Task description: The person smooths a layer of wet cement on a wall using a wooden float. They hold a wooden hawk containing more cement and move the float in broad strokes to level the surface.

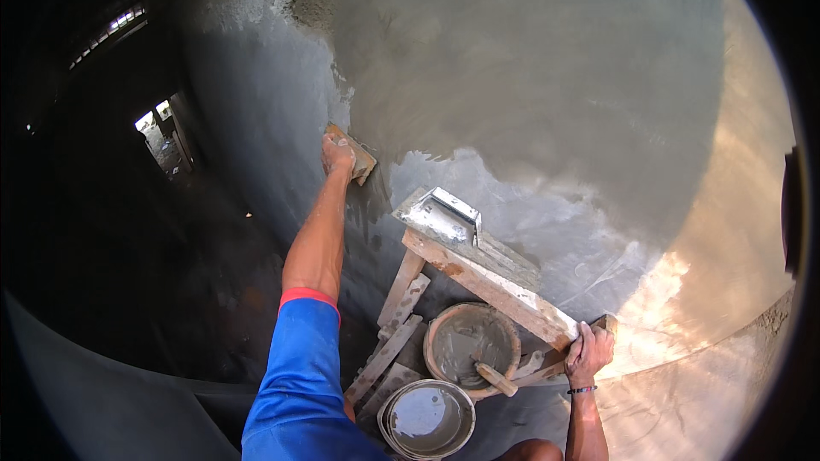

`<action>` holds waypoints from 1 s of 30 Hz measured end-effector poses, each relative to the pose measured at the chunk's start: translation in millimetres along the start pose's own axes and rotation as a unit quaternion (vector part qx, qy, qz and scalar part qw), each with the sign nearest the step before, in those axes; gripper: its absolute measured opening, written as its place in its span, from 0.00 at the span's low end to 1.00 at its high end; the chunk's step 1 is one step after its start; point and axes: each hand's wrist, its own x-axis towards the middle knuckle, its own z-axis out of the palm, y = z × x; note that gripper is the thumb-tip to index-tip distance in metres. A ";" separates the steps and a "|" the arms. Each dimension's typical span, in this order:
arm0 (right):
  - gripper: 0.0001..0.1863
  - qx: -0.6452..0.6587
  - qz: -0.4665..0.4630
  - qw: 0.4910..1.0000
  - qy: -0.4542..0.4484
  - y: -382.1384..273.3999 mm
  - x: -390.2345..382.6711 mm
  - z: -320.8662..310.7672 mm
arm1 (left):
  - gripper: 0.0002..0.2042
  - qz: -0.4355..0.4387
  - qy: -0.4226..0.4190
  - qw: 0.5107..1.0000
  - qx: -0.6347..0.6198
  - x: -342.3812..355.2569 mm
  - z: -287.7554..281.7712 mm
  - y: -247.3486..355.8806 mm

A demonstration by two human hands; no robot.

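My left hand [337,154] is closed around a wooden float [362,164], which lies against the wall beside the border between darker wet plaster [512,77] and lighter grey plaster [265,94]. Low on the right, my right hand [591,352] grips the end of a wooden trestle [495,290]; its fingers are bent over the wood. A metal plastering trowel [440,220] with a raised handle rests on the trestle's far end, smeared with grey mortar. Neither hand touches it.
Below the trestle stand a round tub [461,337] of grey mortar with a wooden-handled tool [495,378] in it, and a bucket [427,418] of cloudy liquid. Several wooden pieces [383,360] lean beside them. A dark room with a bright doorway [164,138] opens on the left.
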 end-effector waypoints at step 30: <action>0.14 -0.025 0.040 0.999 0.017 -7.2 4.2 9.3 | 0.28 0.180 -0.248 0.942 -0.134 -452.8 63.7 66.8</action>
